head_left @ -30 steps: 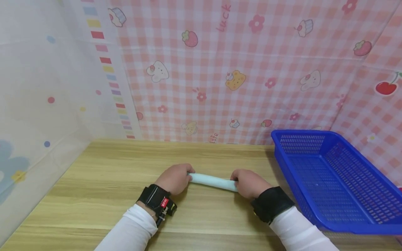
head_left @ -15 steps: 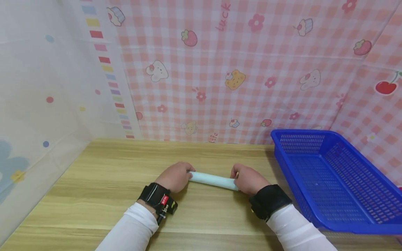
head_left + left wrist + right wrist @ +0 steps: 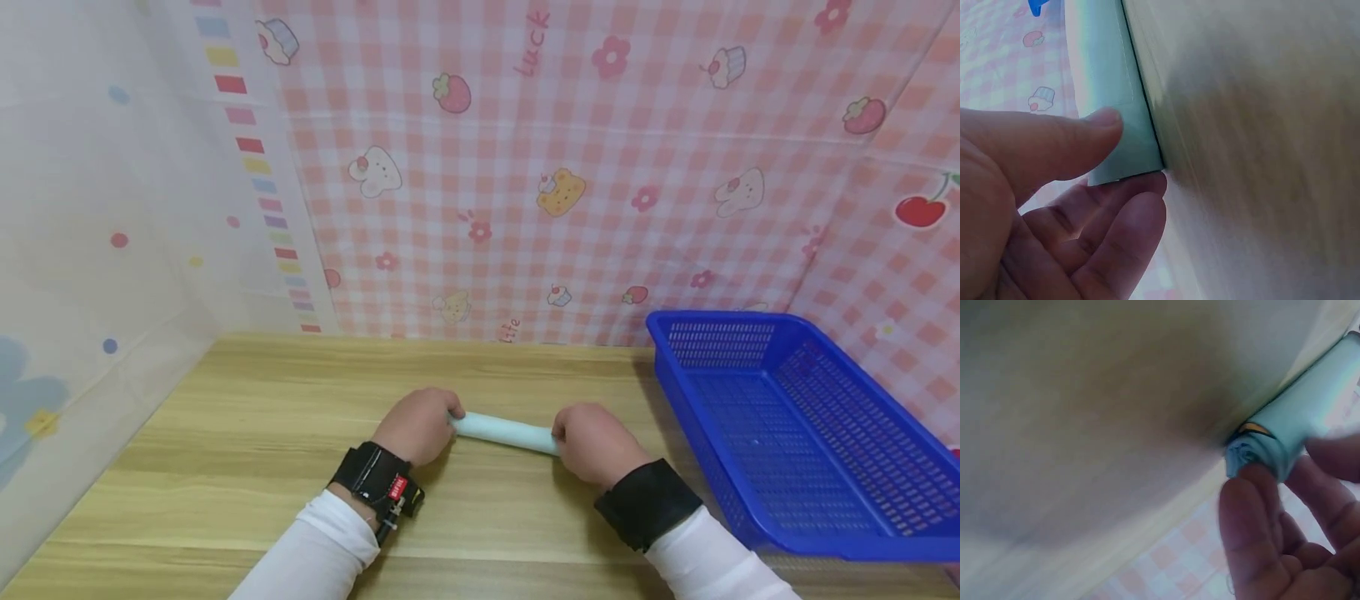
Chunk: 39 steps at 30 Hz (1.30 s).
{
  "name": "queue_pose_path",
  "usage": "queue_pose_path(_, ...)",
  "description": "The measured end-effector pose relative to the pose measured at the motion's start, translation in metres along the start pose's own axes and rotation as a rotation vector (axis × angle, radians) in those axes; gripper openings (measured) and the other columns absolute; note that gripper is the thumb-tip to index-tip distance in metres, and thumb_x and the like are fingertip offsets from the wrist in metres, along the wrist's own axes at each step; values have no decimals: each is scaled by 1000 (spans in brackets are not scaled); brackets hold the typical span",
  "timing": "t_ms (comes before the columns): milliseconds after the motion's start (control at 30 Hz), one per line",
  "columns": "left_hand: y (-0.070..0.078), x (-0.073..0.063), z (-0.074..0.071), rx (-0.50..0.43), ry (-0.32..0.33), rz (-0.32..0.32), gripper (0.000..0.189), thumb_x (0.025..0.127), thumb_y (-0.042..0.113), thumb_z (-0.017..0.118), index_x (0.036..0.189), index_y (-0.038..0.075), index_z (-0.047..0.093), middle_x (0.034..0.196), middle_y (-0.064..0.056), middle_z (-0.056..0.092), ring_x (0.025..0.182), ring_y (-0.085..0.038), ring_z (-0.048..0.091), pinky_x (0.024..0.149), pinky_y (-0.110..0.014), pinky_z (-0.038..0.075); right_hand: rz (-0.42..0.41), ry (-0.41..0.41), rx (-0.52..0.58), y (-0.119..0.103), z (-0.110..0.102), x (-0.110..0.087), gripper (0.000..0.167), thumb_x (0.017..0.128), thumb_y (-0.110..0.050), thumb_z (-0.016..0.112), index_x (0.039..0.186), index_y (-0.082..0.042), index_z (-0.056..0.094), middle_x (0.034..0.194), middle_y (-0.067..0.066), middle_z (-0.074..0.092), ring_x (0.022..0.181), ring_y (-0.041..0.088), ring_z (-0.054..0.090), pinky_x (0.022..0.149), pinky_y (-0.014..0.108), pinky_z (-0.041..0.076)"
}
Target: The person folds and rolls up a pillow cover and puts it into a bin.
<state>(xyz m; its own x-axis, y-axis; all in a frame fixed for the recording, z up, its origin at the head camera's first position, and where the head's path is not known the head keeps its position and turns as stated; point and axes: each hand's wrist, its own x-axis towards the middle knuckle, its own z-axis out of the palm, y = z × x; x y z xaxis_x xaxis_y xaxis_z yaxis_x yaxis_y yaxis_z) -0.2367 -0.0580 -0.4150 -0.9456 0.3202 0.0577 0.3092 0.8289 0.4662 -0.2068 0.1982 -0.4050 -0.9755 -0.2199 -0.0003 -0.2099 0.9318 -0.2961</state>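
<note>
A thin, pale mint-green roll (image 3: pixel 506 432) lies across the wooden table between my two hands. In the right wrist view its end shows a tightly wound, light blue spiral (image 3: pixel 1242 453) with a bit of orange and black print. My left hand (image 3: pixel 415 427) holds the roll's left end; in the left wrist view the thumb (image 3: pixel 1100 128) presses on its side and the fingertips (image 3: pixel 1141 219) sit at the end edge. At the right end my right hand (image 3: pixel 597 443) pinches the roll, with fingers curled against the wound end.
A blue plastic basket (image 3: pixel 705 467) with perforated walls stands on the right of the table (image 3: pixel 247 450). Pink checked cloth (image 3: pixel 495 150) hangs behind, and a pale cloth (image 3: pixel 112 292) hangs at the left.
My right hand's finger and thumb, a little apart half a second ago, now close over the roll's right end. The left hand stays almost in place.
</note>
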Motion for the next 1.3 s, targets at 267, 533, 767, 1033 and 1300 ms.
queue_pose_path(267,-2,1,1,33,9,21,17,96,9,74,112,11,78,115,-7,77,102,-22,70,96,-44,57,-2,-33,-1,0,1,1,15,89,0,76,103,-4,79,103,11,77,97,25,70,96,47,58)
queue_pose_path(533,-3,3,-1,26,-22,3,19,100,15,69,118,11,76,116,-8,77,97,-20,68,95,-45,57,-9,-23,-13,6,2,4,16,91,-2,74,107,-5,79,103,10,78,97,25,71,95,47,58)
queue_pose_path(767,-4,6,-2,18,-53,-10,22,103,17,67,122,11,74,120,-8,76,106,-23,69,102,-47,55,-2,-20,0,5,0,5,16,91,-1,73,106,-6,79,101,8,78,92,22,70,93,45,59)
queue_pose_path(1033,-5,8,-2,0,-76,-8,23,103,15,65,125,9,72,122,-9,75,110,-25,69,104,-48,54,9,-51,15,4,-2,7,15,92,0,70,104,-6,77,98,7,76,89,20,67,91,45,58)
queue_pose_path(1300,-7,9,-2,3,-76,13,24,102,12,66,126,8,72,121,-10,75,110,-25,69,103,-48,54,-14,-60,13,5,-3,9,13,93,1,69,102,-5,76,94,7,75,83,19,64,87,43,58)
